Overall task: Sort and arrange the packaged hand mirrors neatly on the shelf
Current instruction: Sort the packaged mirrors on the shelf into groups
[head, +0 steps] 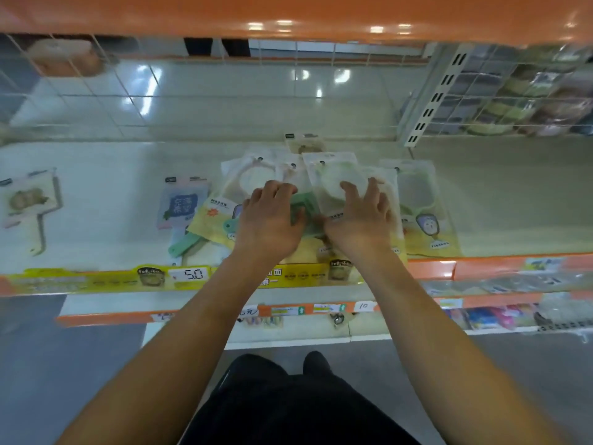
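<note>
A loose pile of packaged hand mirrors (256,175) lies in the middle of the white shelf (106,175). My left hand (271,220) rests on the pile with fingers curled over a pack's edge, thumb against a green handle (305,207). My right hand (361,220) lies on a clear pack with a round pale mirror (333,175), its fingers bent over it. Another mirror pack (420,207) lies to the right. A blue-print pack (183,203) and a single mirror pack (30,200) lie to the left.
The shelf's front lip carries a yellow strip with a price tag (192,274) reading 5.0. An orange shelf (288,14) hangs overhead. A wire grid with goods (513,91) stands at the right. A lower shelf (500,316) holds small items.
</note>
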The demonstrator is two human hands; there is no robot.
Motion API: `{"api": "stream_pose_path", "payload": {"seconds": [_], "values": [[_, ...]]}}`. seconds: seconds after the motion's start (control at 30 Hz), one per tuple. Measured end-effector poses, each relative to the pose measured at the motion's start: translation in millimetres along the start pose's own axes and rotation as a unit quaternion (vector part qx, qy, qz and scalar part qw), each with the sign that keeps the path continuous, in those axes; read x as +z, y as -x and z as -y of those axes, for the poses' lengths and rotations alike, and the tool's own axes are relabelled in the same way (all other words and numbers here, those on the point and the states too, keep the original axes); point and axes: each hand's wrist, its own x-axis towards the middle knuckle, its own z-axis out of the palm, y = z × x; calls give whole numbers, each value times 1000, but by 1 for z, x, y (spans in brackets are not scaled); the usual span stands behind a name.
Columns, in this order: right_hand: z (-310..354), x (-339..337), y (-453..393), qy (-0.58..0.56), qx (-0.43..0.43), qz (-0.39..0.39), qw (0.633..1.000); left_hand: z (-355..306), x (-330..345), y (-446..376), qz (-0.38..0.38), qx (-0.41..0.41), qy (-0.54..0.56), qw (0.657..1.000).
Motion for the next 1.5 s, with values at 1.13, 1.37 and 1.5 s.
{"api": "stream_pose_path", "payload": {"seconds": [1.13, 1.37, 1.5], "values": [[-4, -20, 13, 3, -73, -24, 997, -11, -6, 18, -59, -8, 44, 997], [-4, -16, 32, -36, -85, -110, 990, -5, -3, 19, -54, 22, 59, 997], [-4, -16, 39, -49, -77, -133, 987, -3, -2, 19, -51, 46, 77, 995]]}}
